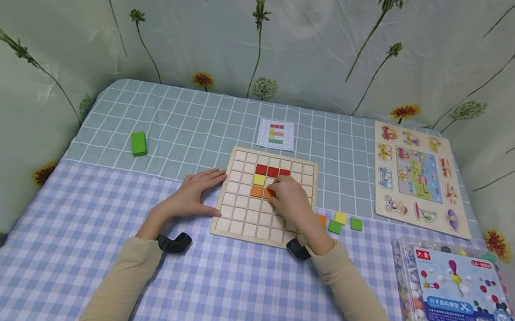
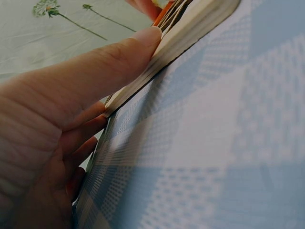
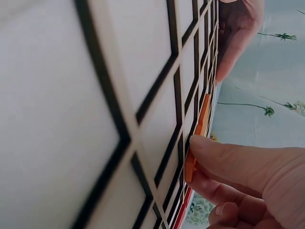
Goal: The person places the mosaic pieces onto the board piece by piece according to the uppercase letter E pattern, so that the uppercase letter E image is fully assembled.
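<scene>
A square wooden grid board (image 1: pixel 236 228) lies flat on the table. My left hand (image 1: pixel 194 193) rests along its left edge, fingers extended and thumb tip touching the side. My right hand (image 1: pixel 291 200) pinches an orange square tile (image 3: pixel 190 164) between thumb and fingers, right at a cell in the middle of the board. Directly left of that tile sits another orange tile (image 1: pixel 257 191), with a yellow tile (image 1: pixel 259 180) above it. Red tiles (image 1: pixel 273 172) form a short row above the yellow one. My right fingers partly hide the held tile in the head view.
Behind the board lies a card (image 1: pixel 282 134) with a coloured grid pattern. Loose tiles, including a yellow one (image 1: pixel 340 218) and a green one (image 1: pixel 356 224), lie right of the board. A green block (image 1: pixel 139 144) is far left. A picture puzzle (image 1: pixel 380 212) and molecule-model box (image 1: pixel 464 296) stand right.
</scene>
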### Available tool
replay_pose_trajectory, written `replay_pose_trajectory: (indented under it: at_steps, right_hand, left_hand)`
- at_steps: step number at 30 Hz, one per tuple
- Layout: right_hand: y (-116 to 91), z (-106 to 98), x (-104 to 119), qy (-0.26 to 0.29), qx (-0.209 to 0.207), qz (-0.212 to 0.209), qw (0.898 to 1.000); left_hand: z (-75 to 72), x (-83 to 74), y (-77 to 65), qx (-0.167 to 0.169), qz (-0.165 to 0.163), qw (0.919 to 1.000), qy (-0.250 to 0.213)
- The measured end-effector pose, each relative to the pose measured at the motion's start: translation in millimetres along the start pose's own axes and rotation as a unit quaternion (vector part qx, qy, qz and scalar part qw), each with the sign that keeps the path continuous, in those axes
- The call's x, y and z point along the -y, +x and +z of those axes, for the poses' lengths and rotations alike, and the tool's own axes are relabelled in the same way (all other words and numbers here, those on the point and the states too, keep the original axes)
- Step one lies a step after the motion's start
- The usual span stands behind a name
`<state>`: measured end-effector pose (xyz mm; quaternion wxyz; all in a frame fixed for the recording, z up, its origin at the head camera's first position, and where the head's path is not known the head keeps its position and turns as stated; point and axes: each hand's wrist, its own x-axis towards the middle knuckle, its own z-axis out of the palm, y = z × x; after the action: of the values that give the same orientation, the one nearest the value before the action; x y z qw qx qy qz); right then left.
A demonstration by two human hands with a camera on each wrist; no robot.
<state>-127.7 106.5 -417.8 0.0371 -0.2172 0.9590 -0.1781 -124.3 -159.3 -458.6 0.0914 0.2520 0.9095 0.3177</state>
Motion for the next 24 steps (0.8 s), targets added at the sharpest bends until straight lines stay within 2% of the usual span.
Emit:
replay_pose_trajectory:
  at_steps: [5,12,17,24]
  right_hand:
    - [0.0,-0.3,-2.4,-0.002,0.005,-0.004,1.0]
    - [-9.6,-6.5,-14.0,0.0,-0.02,-0.014,1.0]
    - [-22.1,-12.6,-24.6,0.006,-0.032,0.016,0.999]
    - [-44.5,-19.1,-37.8,0.028,-0.029,0.06,0.997]
  left_hand:
    - [1.2,-0.1,0.3,-0.001,0.0,1.0,0.002]
    - [1.2,0.4,1.6,-0.002,0.0,1.0,0.005]
    - [0.2,0.3,1.9,-0.003,0.001,1.0,0.003]
    - [1.0,1.9,1.1,-0.002,0.001,1.0,0.004]
